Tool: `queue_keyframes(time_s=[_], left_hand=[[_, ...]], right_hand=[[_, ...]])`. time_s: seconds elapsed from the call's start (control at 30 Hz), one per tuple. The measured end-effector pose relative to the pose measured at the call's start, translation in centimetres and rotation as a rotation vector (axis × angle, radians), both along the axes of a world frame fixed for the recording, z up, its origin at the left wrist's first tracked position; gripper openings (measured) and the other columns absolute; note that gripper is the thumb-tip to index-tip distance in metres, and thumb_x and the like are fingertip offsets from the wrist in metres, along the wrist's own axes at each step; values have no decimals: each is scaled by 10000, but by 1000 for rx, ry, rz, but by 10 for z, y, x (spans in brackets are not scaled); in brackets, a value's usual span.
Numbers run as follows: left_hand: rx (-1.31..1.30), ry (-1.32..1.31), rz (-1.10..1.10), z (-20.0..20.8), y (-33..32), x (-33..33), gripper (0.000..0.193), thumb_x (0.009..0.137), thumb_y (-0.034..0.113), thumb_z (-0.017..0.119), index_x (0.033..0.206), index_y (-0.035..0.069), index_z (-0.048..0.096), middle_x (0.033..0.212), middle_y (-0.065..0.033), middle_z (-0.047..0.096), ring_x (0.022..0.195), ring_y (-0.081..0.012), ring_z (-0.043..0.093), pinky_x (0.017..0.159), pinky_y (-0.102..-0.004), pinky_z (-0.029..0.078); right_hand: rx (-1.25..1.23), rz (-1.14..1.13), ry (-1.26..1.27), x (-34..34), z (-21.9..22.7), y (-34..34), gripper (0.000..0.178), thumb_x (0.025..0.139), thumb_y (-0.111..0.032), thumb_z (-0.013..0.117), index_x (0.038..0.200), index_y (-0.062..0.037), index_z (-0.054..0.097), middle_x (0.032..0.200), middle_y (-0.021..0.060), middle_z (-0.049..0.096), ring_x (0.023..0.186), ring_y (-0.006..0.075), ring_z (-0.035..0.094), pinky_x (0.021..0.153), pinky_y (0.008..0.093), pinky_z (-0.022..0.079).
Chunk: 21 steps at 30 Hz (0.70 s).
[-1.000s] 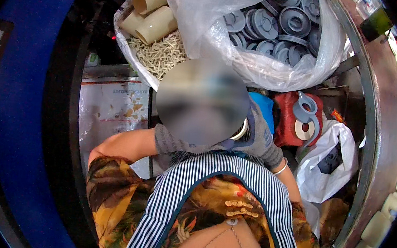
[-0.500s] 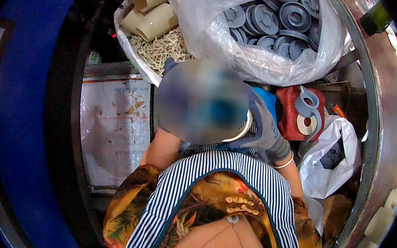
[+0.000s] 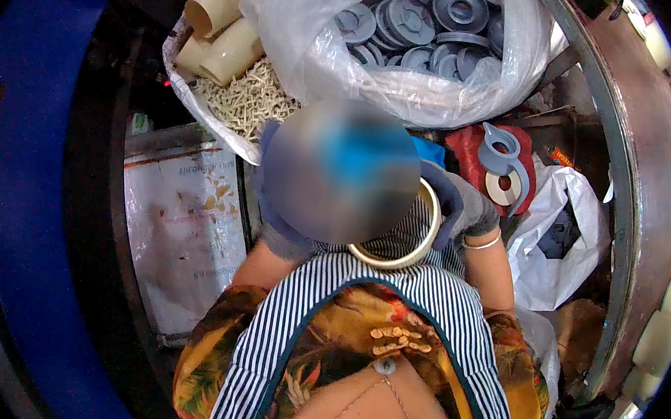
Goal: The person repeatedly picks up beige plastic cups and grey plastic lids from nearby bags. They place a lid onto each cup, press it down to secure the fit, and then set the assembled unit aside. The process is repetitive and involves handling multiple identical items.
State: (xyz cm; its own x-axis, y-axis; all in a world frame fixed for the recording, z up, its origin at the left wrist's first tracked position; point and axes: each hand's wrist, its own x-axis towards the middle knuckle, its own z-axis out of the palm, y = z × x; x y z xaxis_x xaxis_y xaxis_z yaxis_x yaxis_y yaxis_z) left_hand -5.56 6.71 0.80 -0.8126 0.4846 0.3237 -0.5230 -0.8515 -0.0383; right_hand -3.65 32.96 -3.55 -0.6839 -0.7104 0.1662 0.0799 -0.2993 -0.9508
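A cream, round-mouthed tube point(image 3: 403, 262) lies against my striped apron, its open end facing me. A blurred round patch covers the rest of its length. My right hand point(image 3: 453, 205), in a blue and grey glove, is closed round the tube's right side, near the rim. Also gloved, my left hand point(image 3: 276, 220) reaches in from the left. Its fingers are hidden behind the blur, so its grip does not show.
Ahead, a clear plastic bag point(image 3: 304, 29) holds grey round caps point(image 3: 410, 20). Left of it, a white sack point(image 3: 200, 108) holds cream tubes point(image 3: 234, 50) and small pale pieces. Tape rolls point(image 3: 503, 187) rest on a red bundle at right, beside a white bag point(image 3: 544, 266). A metal-edged bench point(image 3: 635, 158) curves along the right.
The tube's open end has come nearer and turned toward me, so more of its rim shows. My right hand has shifted slightly right. The whole view has shifted a little.
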Motion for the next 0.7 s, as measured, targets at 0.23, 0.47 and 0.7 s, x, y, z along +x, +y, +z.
queue_keyframes(time_s=[0.23, 0.47, 0.7], left_hand=[[-1755, 792, 671, -35, -79, -99, 594, 973, 468, 494, 1325, -10, 520, 1349, -169, 494, 1264, -287, 453, 1092, -415, 328], [-1076, 542, 184, -42, 19, -30, 733, 990, 565, 406, 1429, -23, 415, 1422, -171, 498, 1315, -263, 474, 1120, -397, 346], [-1365, 799, 496, -34, 11, -46, 380, 912, 143, 616, 1271, 29, 561, 1214, -129, 628, 1091, -226, 626, 939, -358, 500]], right_hand=[[-50, -65, -44, -5, 4, -6, 1283, 492, -390, 965, 1516, -16, 288, 1507, 107, 403, 1396, 212, 370, 1164, 387, 279], [266, -639, 294, -5, -10, 3, 779, 707, -308, 854, 1349, -28, 514, 1374, 133, 530, 1288, 289, 489, 1099, 416, 366], [1557, -1314, 452, 29, -82, 149, 452, 837, -320, 725, 1170, -53, 578, 1144, 168, 634, 1081, 383, 596, 875, 467, 465]])
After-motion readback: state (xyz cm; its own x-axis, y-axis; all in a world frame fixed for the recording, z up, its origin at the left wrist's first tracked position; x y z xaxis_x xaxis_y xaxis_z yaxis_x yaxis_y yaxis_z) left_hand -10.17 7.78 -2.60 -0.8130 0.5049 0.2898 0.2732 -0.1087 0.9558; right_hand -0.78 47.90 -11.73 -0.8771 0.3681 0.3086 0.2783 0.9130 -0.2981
